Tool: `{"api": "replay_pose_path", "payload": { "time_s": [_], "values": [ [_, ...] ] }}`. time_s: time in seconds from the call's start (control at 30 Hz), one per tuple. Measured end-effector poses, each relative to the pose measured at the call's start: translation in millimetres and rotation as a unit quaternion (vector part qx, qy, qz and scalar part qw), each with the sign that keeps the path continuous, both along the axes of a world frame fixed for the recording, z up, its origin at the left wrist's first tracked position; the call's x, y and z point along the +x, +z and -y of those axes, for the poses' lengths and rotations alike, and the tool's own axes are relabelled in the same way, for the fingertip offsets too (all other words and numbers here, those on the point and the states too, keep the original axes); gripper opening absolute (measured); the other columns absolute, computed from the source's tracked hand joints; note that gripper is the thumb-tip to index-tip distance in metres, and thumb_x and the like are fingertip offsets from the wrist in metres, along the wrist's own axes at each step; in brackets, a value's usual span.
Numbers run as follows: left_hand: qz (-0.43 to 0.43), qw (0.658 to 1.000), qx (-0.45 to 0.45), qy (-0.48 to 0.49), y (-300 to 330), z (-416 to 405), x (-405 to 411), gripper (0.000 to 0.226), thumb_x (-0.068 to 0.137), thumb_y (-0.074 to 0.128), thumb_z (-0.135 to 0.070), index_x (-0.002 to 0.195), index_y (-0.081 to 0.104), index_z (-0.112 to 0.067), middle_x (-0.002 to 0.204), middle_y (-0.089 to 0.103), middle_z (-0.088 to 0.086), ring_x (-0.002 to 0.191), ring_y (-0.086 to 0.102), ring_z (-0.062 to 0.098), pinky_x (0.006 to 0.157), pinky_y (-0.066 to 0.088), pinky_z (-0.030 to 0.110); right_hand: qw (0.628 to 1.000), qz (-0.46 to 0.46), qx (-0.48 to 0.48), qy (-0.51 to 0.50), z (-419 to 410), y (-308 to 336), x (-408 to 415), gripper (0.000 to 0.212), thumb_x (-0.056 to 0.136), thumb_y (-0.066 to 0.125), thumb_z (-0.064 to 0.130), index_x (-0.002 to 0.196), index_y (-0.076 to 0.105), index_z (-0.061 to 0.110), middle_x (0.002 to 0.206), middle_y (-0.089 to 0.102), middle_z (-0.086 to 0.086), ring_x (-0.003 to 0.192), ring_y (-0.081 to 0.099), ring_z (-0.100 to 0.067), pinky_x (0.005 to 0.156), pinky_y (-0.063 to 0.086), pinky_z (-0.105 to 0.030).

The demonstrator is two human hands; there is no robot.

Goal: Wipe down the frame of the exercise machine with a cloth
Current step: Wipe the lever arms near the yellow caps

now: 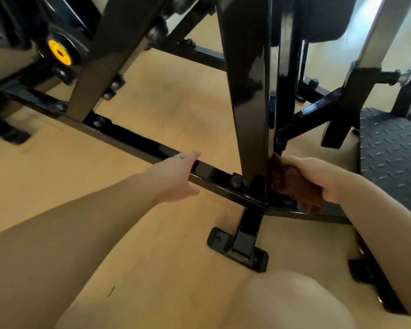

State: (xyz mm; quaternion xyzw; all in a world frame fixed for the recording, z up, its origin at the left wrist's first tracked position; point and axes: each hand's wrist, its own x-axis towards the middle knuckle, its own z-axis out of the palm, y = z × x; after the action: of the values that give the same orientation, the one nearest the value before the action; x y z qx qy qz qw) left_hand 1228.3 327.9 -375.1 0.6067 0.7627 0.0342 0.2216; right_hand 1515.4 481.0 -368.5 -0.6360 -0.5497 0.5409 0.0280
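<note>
A black exercise machine frame fills the upper half of the picture. Its low rail runs from the left edge down to lower centre, meeting an upright post that rises to the top. At lower centre, the left hand grips the rail. The right hand clutches a bunched brown cloth against the post's base.
</note>
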Motion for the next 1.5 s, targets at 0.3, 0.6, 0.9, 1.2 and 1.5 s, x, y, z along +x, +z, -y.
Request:
{"api": "replay_pose_path", "payload": {
  "time_s": [0.3, 0.6, 0.9, 1.2, 1.5],
  "values": [
    [-0.151, 0.973, -0.038, -0.171, -34, -12, -47, 0.11, 0.087, 0.072, -0.054, 0.164, -0.001, -0.023, 0.17, 0.015, 0.004, 0.155, 0.018, 0.024, 0.125, 0.019, 0.039, 0.926, -0.049, 0.363, -0.092, 174, -2, -58, 0.035, 0.091, 0.051, 0.058, 0.117, 0.052, 0.036, 0.13, 0.049, 0.005, 0.109, 0.059, -0.015, 0.082, 0.062, -0.039],
    [0.097, 0.956, 0.033, -0.276, -41, -27, -64, 0.087, 0.086, 0.073, -0.042, 0.157, 0.026, -0.027, 0.158, 0.037, 0.001, 0.143, 0.036, 0.021, 0.114, 0.034, 0.033, 0.88, 0.109, 0.448, 0.115, 210, -9, -109, 0.038, 0.093, 0.055, 0.052, 0.127, 0.051, 0.036, 0.126, 0.041, 0.013, 0.1, 0.051, -0.001, 0.085, 0.043, -0.014],
    [0.598, 0.784, -0.154, 0.063, -18, -18, -76, 0.044, 0.099, 0.061, -0.046, 0.131, 0.057, -0.016, 0.119, 0.073, 0.005, 0.106, 0.073, 0.022, 0.1, 0.052, 0.041, 0.973, 0.02, 0.223, -0.05, 142, 4, -181, 0.036, 0.086, 0.08, 0.037, 0.115, 0.059, 0.04, 0.11, 0.061, 0.01, 0.101, 0.061, -0.011, 0.08, 0.05, -0.025],
    [0.656, 0.737, -0.1, 0.128, -19, -13, -118, 0.023, 0.104, 0.058, -0.03, 0.126, 0.064, -0.024, 0.113, 0.077, 0.003, 0.111, 0.071, 0.022, 0.098, 0.056, 0.043, 0.977, -0.164, 0.004, -0.138, 125, 28, -216, 0.035, 0.094, 0.067, 0.022, 0.128, 0.059, 0.025, 0.122, 0.065, -0.011, 0.112, 0.065, -0.027, 0.089, 0.058, -0.039],
    [0.587, 0.771, -0.084, 0.234, 8, -16, -118, 0.029, 0.1, 0.057, -0.053, 0.108, 0.065, -0.026, 0.081, 0.079, -0.001, 0.091, 0.071, 0.023, 0.063, 0.053, 0.031, 0.997, -0.063, 0.024, 0.038, 95, 29, -215, 0.041, 0.095, 0.065, 0.03, 0.133, 0.054, 0.027, 0.135, 0.053, -0.002, 0.129, 0.046, -0.027, 0.113, 0.039, -0.049]
  ]
}}
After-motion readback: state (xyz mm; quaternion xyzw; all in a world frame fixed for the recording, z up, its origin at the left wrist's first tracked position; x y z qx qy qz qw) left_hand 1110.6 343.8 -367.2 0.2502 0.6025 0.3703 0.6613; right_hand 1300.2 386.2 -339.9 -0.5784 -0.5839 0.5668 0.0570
